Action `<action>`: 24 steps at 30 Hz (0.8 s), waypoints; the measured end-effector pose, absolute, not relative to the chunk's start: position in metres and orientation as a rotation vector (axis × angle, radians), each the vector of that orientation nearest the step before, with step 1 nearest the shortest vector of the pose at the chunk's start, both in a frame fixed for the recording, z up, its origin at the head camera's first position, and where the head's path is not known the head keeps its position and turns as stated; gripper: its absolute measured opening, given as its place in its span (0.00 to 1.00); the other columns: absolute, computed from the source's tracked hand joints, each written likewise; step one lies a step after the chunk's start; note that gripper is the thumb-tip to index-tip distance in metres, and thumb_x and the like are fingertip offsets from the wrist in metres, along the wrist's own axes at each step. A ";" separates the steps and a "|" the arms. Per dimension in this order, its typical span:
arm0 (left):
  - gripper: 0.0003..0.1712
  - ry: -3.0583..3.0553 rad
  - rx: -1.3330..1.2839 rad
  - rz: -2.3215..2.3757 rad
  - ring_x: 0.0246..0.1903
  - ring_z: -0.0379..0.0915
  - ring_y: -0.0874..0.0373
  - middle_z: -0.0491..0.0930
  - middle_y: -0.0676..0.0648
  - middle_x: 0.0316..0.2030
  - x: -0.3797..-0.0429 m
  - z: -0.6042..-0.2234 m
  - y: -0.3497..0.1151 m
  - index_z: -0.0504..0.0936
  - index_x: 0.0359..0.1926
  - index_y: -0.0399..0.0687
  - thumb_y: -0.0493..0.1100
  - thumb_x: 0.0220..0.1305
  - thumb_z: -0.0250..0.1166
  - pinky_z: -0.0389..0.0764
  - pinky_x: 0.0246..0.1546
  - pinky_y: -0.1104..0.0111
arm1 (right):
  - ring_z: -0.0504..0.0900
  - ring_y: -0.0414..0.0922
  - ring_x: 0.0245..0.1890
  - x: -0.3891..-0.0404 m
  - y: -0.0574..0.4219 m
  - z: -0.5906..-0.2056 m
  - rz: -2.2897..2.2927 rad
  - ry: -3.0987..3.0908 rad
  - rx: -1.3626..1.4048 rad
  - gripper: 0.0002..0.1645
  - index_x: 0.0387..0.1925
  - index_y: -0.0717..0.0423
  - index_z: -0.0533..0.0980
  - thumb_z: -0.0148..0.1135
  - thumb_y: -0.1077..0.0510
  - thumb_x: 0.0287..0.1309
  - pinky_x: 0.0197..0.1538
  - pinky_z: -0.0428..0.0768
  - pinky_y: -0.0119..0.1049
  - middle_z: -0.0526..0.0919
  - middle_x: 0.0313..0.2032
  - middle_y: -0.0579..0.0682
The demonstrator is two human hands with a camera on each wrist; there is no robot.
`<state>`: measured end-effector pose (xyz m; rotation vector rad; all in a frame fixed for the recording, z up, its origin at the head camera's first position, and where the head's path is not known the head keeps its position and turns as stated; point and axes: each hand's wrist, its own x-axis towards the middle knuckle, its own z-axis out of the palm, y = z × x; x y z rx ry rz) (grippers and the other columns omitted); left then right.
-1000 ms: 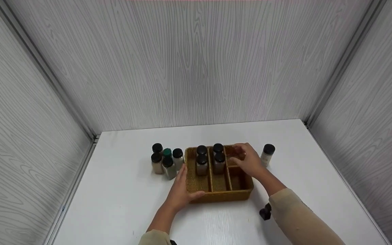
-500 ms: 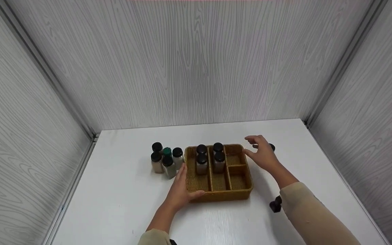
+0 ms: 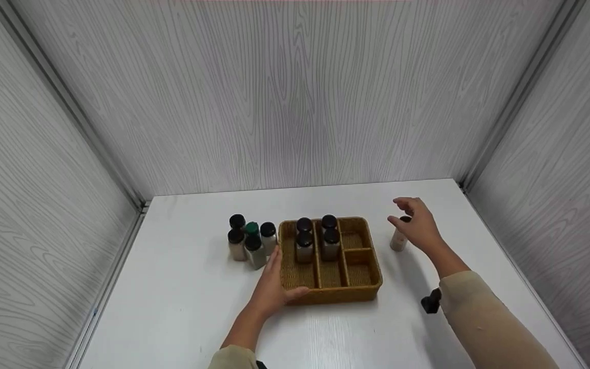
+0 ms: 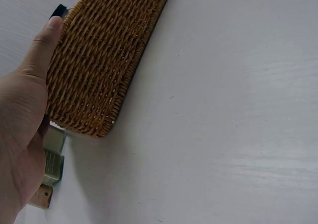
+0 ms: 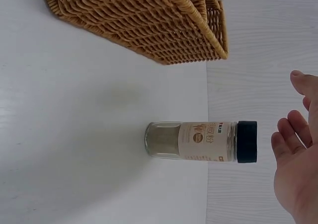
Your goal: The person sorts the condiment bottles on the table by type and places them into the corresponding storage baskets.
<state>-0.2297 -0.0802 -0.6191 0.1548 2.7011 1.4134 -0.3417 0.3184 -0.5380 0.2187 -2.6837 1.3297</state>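
Observation:
A brown woven basket (image 3: pixel 336 295) with divided compartments stands on the table. My left hand (image 3: pixel 268 287) rests on its front left corner, fingers straight along the left side and thumb along the front, as the left wrist view shows with the thumb (image 4: pixel 42 50) at the rim. Two black-capped spice jars (image 3: pixel 304 250) stand in the left compartment and two more (image 3: pixel 331 247) in the middle one. Right of the basket, a single spice jar (image 5: pixel 203 140) with a pale label stands upright. My right hand (image 3: pixel 420 225) hovers beside its black cap, thumb and fingers spread, holding nothing.
Several spice jars (image 3: pixel 254 254), one green-capped (image 3: pixel 251 229), are grouped just left of the basket, close to my left fingers. Two small compartments (image 3: pixel 360 269) lie at the basket's right. Grey wood-grain panels (image 3: pixel 295 102) enclose the white table (image 3: pixel 192 307) at the back and sides.
My right hand has moved out of the basket's back right compartment, rightward to the single spice jar. My left hand and the basket have stayed in place.

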 end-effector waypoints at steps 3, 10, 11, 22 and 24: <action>0.76 2.700 0.157 1.418 0.87 0.43 0.36 0.39 0.42 0.90 -0.230 -0.619 -0.080 0.43 0.89 0.47 0.58 0.56 0.85 0.58 0.84 0.39 | 0.72 0.65 0.74 -0.341 0.326 -0.541 1.327 -2.702 0.200 0.32 0.73 0.62 0.72 0.70 0.58 0.73 0.80 0.70 0.62 0.73 0.68 0.67; 0.76 2.691 0.142 1.418 0.87 0.43 0.36 0.38 0.43 0.90 -0.228 -0.618 -0.080 0.43 0.89 0.47 0.58 0.55 0.86 0.59 0.84 0.38 | 0.68 0.67 0.77 -0.341 0.339 -0.552 1.366 -2.758 0.156 0.37 0.77 0.63 0.68 0.70 0.58 0.73 0.80 0.70 0.63 0.68 0.71 0.69; 0.76 2.691 0.141 1.418 0.87 0.43 0.36 0.38 0.43 0.90 -0.228 -0.618 -0.080 0.43 0.89 0.48 0.58 0.55 0.86 0.59 0.84 0.38 | 0.68 0.67 0.77 -0.341 0.340 -0.553 1.368 -2.768 0.150 0.37 0.77 0.63 0.68 0.70 0.58 0.73 0.80 0.71 0.63 0.68 0.71 0.69; 0.75 2.669 0.145 1.432 0.88 0.42 0.36 0.37 0.44 0.90 -0.227 -0.616 -0.080 0.42 0.89 0.48 0.59 0.57 0.84 0.58 0.84 0.39 | 0.68 0.73 0.75 -0.340 0.345 -0.564 1.301 -2.883 0.123 0.37 0.79 0.64 0.65 0.66 0.61 0.75 0.74 0.76 0.65 0.66 0.73 0.72; 0.75 2.673 0.144 1.426 0.88 0.42 0.36 0.37 0.45 0.90 -0.227 -0.616 -0.080 0.42 0.89 0.48 0.59 0.57 0.84 0.58 0.84 0.39 | 0.69 0.73 0.75 -0.340 0.346 -0.566 1.283 -2.895 0.121 0.36 0.79 0.64 0.65 0.66 0.61 0.76 0.74 0.76 0.65 0.67 0.73 0.72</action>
